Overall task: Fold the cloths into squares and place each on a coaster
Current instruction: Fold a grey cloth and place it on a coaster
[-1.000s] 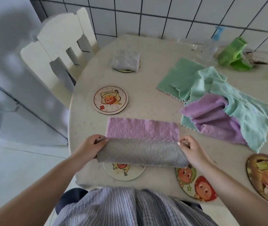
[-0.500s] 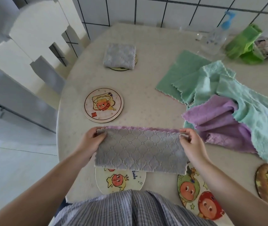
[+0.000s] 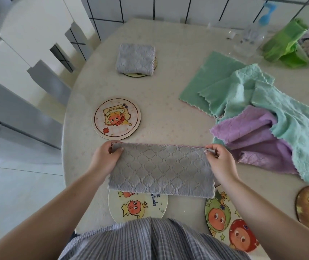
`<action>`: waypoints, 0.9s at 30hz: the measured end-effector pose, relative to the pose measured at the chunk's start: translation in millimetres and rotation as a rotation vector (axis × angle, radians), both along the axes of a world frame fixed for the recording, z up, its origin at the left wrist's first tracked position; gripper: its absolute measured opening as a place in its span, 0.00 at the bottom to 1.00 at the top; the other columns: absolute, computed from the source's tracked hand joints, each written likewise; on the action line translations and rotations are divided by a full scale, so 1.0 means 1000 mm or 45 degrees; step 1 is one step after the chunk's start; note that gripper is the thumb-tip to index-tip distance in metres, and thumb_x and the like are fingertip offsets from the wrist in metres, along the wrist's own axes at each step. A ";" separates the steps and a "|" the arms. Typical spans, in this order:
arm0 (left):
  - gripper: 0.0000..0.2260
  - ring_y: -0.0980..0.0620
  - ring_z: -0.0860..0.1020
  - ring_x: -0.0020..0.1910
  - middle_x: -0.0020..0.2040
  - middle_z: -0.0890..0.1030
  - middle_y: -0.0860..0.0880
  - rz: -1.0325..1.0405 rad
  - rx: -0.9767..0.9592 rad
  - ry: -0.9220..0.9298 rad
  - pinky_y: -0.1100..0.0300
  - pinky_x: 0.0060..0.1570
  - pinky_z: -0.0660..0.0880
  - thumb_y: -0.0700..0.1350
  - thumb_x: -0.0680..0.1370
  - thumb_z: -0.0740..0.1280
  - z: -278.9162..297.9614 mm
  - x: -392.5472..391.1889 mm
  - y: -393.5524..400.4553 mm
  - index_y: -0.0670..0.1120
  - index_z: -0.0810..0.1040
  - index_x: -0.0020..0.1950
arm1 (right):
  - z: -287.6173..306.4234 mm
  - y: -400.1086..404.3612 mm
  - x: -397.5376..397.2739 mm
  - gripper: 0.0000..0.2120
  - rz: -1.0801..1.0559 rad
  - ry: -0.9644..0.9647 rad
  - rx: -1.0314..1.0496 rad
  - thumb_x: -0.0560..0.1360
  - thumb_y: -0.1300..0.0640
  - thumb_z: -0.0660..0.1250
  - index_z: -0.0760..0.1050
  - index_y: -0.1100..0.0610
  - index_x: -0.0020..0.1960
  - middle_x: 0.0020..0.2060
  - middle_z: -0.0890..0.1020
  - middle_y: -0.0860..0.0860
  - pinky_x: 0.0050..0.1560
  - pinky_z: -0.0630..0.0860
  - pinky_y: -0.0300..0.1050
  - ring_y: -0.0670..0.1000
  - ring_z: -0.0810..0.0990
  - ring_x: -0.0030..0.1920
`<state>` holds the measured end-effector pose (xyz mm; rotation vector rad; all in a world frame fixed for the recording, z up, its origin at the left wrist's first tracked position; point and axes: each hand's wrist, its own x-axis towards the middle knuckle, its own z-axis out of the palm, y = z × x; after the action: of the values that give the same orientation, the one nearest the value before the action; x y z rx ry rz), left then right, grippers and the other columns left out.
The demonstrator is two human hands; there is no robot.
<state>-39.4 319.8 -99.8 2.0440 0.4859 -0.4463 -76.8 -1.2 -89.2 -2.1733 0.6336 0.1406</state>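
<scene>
Grey cloth (image 3: 161, 170): folded in half, purple edge showing along its far side, lying at the near edge of the table (image 3: 168, 87). Left hand (image 3: 105, 158) pinches the far-left corner; right hand (image 3: 220, 160) pinches the far-right corner. Near edge overlaps two cartoon coasters (image 3: 137, 208). Folded grey square (image 3: 135, 59): on a far coaster. Bare coaster (image 3: 117, 119): just beyond the left hand. Mint and purple cloths (image 3: 258, 134): heaped at right.

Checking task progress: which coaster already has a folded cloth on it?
The far coaster near the chair, almost hidden under a folded grey cloth. The other four coasters carry no folded cloth.
</scene>
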 end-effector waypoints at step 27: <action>0.23 0.49 0.70 0.64 0.68 0.68 0.50 -0.494 0.237 -0.284 0.54 0.63 0.71 0.40 0.76 0.66 0.017 -0.071 0.007 0.45 0.67 0.71 | 0.004 -0.001 -0.055 0.18 0.314 -0.232 -0.185 0.74 0.67 0.65 0.75 0.55 0.63 0.58 0.72 0.42 0.49 0.74 0.35 0.43 0.78 0.45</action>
<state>-110.4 326.5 -83.3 2.3434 -0.0089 -0.4053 -132.2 -1.8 -84.8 -2.3667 0.2790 0.0263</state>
